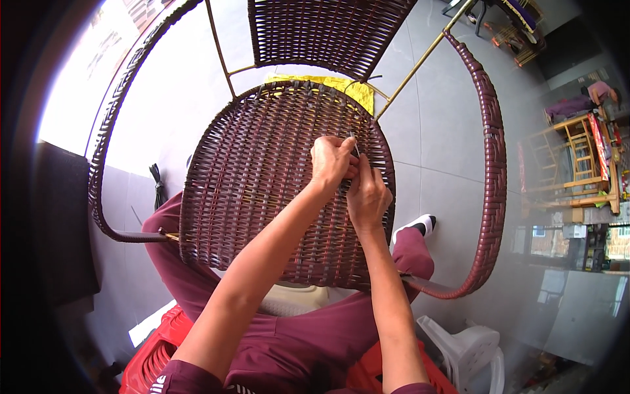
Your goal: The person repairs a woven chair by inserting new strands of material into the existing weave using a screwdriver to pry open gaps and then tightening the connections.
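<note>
Wicker armchair (289, 164) seems light, stiff, best held by its armrests (493, 134); left hand (331, 159) and right hand (369, 197) pinch something indistinct over its seat (256, 184).

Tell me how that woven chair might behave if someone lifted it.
The woven chair is probably light for its size, given its thin bars and open weave. It likely stays stiff, since those bars join the seat and backrest.

It looked like a chair-weaving workshop: near the middle stood a brown woven chair (262, 171) with some bare metal rods (412, 75), a bundle of dark strands (157, 184) lay on the grey tiled floor (446, 197) to the left, and wood-coloured frames (580, 155) stood far right near a bent-over person (581, 103)
</note>
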